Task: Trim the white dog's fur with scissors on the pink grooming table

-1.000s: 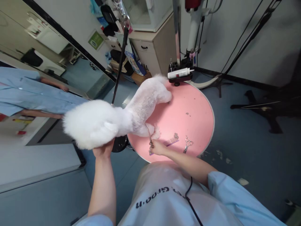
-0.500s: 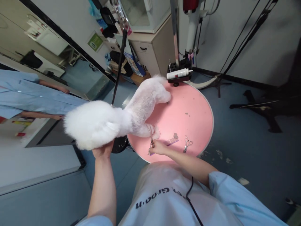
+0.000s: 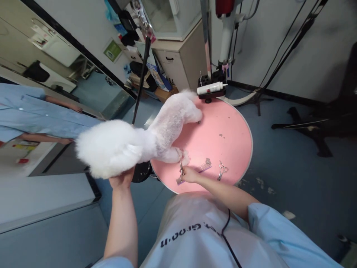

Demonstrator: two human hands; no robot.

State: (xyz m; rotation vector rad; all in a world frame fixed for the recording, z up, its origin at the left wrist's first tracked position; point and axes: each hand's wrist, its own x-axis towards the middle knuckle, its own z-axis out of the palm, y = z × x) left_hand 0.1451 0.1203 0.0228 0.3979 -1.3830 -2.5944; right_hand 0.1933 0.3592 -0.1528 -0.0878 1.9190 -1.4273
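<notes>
On the round pink table [image 3: 234, 123], white dog [image 3: 167, 130] standing, left hand [image 3: 122, 180] cupped, holding its fluffy chin beyond the rim, right hand [image 3: 189, 174] gripping scissors [image 3: 180, 163] at its front paw, comb [image 3: 205, 165] just beside

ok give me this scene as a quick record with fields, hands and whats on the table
place: round pink table with a white dog standing on it
left hand: cupped under the dog's fluffy head, holding it
right hand: holds scissors, blades at the dog's front paw
lying on table: purple comb and spare scissors, just right of the right hand
far edge: white bottle on its side
strap: dark, running up from the dog's neck
</notes>
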